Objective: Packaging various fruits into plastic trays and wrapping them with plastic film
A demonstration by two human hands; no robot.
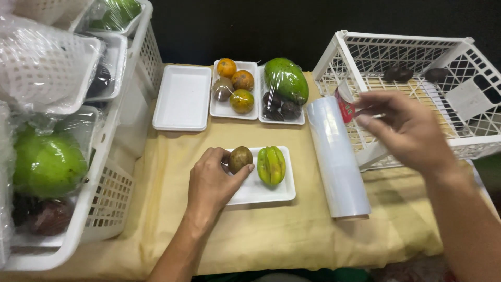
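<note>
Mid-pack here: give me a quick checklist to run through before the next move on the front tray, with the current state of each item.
1. Round brown fruit seated on the front white tray: ok, the left hand is on it.
2. Green star fruit lying inside the tray rim: ok.
3. Room on the tray for more: ok, its right and front parts are bare.
4. Roll of clear wrap within reach: ok, it lies just right of the tray.
5. Right hand free: cannot tell; it is raised by the white crate, fingers blurred.
6. Dark fruits in the crate: ok, visible.
</note>
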